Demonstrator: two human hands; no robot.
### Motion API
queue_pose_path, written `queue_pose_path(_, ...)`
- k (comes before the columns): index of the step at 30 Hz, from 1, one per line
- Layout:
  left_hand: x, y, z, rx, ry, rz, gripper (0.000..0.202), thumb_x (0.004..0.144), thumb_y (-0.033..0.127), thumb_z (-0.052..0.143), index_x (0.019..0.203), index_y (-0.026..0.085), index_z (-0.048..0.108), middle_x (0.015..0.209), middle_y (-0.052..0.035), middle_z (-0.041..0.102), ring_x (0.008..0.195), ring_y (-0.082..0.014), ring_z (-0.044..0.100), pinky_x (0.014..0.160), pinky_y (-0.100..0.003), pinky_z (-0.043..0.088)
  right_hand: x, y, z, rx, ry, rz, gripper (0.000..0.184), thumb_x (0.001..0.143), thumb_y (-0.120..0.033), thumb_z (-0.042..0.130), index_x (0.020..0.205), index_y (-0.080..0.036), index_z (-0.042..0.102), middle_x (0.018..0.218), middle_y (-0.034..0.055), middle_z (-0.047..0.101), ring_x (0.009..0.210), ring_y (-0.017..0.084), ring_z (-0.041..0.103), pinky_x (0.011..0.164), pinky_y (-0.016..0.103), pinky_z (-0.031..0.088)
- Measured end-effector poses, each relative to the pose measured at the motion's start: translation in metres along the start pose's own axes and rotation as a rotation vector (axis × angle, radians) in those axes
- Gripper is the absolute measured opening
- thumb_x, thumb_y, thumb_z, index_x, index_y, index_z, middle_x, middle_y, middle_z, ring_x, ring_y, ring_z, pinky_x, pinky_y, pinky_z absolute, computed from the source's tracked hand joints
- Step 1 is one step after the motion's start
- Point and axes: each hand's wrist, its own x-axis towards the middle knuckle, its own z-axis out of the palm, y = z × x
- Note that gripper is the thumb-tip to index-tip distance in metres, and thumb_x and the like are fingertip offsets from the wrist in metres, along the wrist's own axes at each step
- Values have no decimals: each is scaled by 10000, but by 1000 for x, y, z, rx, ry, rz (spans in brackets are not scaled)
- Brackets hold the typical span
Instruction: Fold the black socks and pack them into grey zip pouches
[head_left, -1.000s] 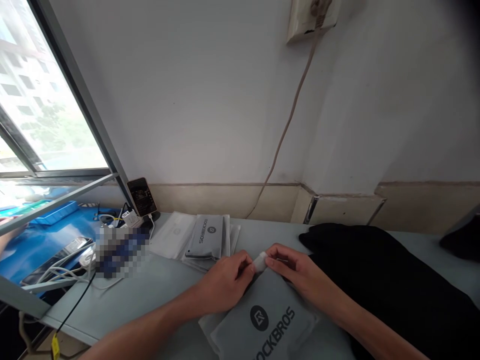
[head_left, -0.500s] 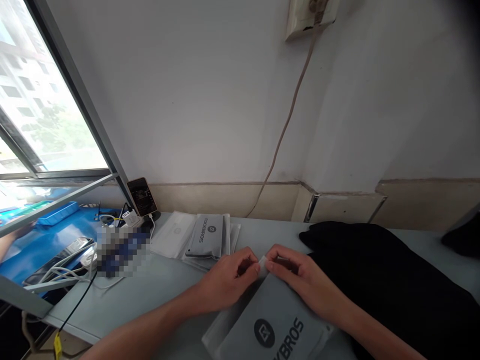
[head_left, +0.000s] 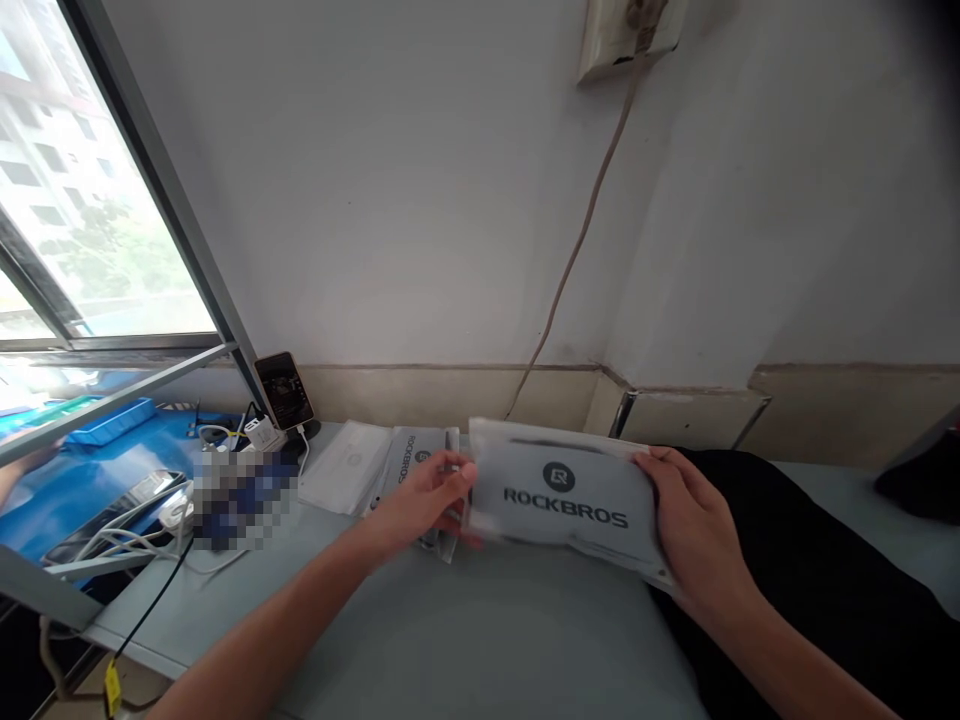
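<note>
Here, above a smooth grey tabletop (head_left: 480,640): a flat, rectangular, frosted plastic pouch (head_left: 562,520), printed with a round black logo and "ROCKBROS", spanning both hands. At its right end, clasped by the right hand (head_left: 694,520), fingertips at the upper corner. At its left end, the left hand (head_left: 427,500), half-curled, thumb and fingers about the edge; owing to blur, impossible to tell whether pinching.

Beneath and right of the right-hand grip, partly covered by that arm: a broad spread of limp black fabric (head_left: 795,560). Beyond the grip, along the wall: a thin beige cord (head_left: 577,245) rising to a white wall socket (head_left: 600,45). Well left of the left-hand grip: a dark-screened upright phone (head_left: 285,392), a white charger block (head_left: 259,433) and tangled white cables (head_left: 124,545).

Containers: within the held pouch, grey contents with a dark strip near the upper edge. Just behind the left hand, partly hidden: a small pile of frosted pouches (head_left: 420,442), dark grey showing through the top one. Just left of these: a whitish flat pouch (head_left: 349,465). Farthest left: a shallow blue plastic tray (head_left: 112,430), contents too small to discern.
</note>
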Motion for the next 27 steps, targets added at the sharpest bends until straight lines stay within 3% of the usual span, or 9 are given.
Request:
queue_pose_path(3,-1,-2,12,-41,-90,-20,548,865,589,732,1202,169,630,1175,-158,697,984,-277,730,788,-401,642,-12,8,8,98,52,-5,313,831,-575,673,866,-278,582,814,-12,541,719,185,529,543,273,476)
queue_pose_path(5,1,-5,16,-99,6,44,540,868,572,740,1213,167,644,1234,-166,690,1043,-293,719,818,-402,642,-21,10,13,134,-67,-68,352,824,-589,707,873,-275,555,849,-3,574,783,199,579,629,301,541)
queue_pose_path(9,7,-8,6,-250,357,126,503,896,584,705,1238,225,619,1234,-114,709,1015,-247,719,795,-345,634,-41,7,21,15,-615,-173,332,874,-558,709,897,-251,586,922,33,661,916,231,651,831,371,581)
queue_pose_path(11,9,-4,-10,-198,452,85,526,887,589,712,1249,224,603,1182,-110,733,955,-236,730,740,-314,621,-50,5,22,-45,-923,-127,322,895,-537,700,1023,-255,614,1035,49,692,984,240,668,883,384,572)
queue_pose_path(13,12,2,-32,-38,525,33,604,862,591,735,1299,209,570,1118,-116,756,892,-244,739,697,-309,603,-56,4,22,-140,-1100,-72,354,907,-524,694,1142,-275,605,1136,52,697,1028,237,671,917,383,555)
queue_pose_path(16,21,7,-72,295,599,28,679,914,626,633,1424,203,489,1220,-129,736,1016,-275,725,802,-333,582,-56,10,21,-332,-1092,-81,317,963,-524,616,1193,-306,595,1158,39,700,1021,224,665,916,381,536)
queue_pose_path(20,37,-7,-108,760,576,-32,639,954,637,483,1381,168,559,1386,-159,651,1280,-346,605,1008,-399,486,-45,24,20,-420,-963,-157,316,1002,-540,529,1201,-301,585,1135,44,702,998,225,657,887,397,535)
queue_pose_path(24,39,-24,-109,849,570,-88,837,855,724,574,1428,116,533,1456,-228,577,1387,-410,499,1115,-435,369,-40,31,23,-361,-946,-86,443,978,-589,539,1287,-272,553,1239,86,690,962,221,680,910,426,566)
queue_pose_path(27,35,-26,-100,871,534,-128,973,822,818,544,1538,173,411,1544,-202,494,1415,-408,466,1105,-424,369,-43,32,24,-271,-986,14,559,957,-623,562,1386,-267,517,1405,131,620,964,220,698,929,455,581)
